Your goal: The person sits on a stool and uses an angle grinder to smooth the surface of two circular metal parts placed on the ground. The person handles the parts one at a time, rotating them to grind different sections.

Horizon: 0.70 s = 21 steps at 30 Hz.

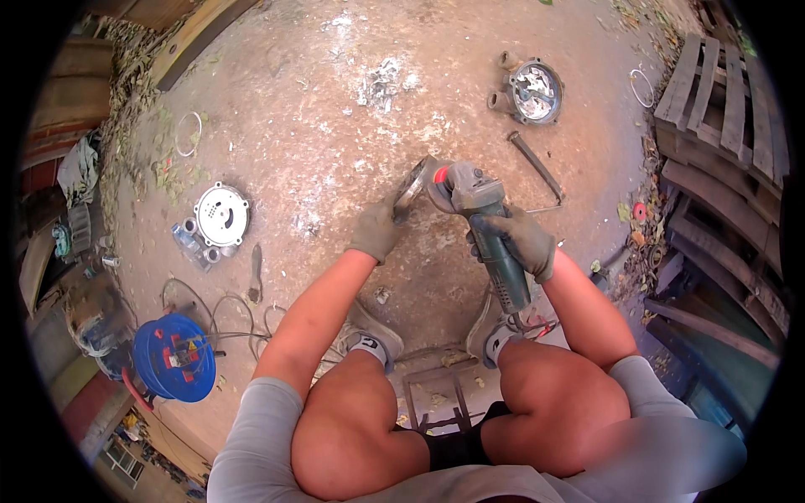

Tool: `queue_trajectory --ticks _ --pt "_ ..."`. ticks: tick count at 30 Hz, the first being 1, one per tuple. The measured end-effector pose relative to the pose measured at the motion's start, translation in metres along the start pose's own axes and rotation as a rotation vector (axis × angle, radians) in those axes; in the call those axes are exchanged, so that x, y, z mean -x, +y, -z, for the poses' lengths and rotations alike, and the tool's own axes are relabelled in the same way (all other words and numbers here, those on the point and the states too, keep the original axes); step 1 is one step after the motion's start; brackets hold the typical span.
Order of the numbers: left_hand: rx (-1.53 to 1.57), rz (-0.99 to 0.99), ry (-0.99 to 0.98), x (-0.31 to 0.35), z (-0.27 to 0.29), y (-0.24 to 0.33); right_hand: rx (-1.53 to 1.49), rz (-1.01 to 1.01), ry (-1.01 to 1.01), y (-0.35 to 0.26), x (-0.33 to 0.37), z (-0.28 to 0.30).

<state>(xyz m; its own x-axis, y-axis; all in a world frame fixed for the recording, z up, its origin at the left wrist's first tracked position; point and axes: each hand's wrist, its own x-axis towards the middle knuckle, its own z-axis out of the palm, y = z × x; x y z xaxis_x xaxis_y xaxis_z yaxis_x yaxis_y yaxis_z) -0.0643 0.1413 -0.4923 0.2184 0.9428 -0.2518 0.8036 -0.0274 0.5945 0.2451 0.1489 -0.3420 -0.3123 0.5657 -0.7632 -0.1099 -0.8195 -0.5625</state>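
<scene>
My left hand (375,228), in a grey-green work glove, is closed on a rounded metal part (409,189) held edge-up above the ground. My right hand (526,240), gloved too, wraps round the body of a dark green angle grinder (506,277). The grinder's head, with a red spot at its front, points up and left, its disc side beside the metal part. Whether disc and metal touch, or whether the disc spins, I cannot tell. A cord leaves the grinder's rear near my right foot.
A metal housing with two ports (537,90) lies far right, near a hammer (537,165). At left are a round metal cover (222,214), a clear bottle (189,246), a brush (255,274) and a blue cable reel (174,358) with looping cable. Wooden pallets (713,101) line the right.
</scene>
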Motion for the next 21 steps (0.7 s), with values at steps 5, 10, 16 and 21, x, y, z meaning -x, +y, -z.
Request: queue_trajectory --ticks 5,10,16,21 --pt "-0.041 0.038 -0.090 -0.008 0.008 0.012 0.023 -0.023 0.031 -0.005 0.005 -0.008" --pt "-0.066 0.096 -0.121 -0.007 0.010 0.018 0.001 -0.012 0.032 0.000 0.012 0.000" --pt "-0.094 0.063 -0.103 -0.006 0.013 0.015 0.069 -0.001 0.031 -0.005 0.004 -0.013" --pt "-0.198 0.164 -0.186 -0.012 0.040 0.051 0.065 -0.018 0.005 0.010 0.007 0.001"
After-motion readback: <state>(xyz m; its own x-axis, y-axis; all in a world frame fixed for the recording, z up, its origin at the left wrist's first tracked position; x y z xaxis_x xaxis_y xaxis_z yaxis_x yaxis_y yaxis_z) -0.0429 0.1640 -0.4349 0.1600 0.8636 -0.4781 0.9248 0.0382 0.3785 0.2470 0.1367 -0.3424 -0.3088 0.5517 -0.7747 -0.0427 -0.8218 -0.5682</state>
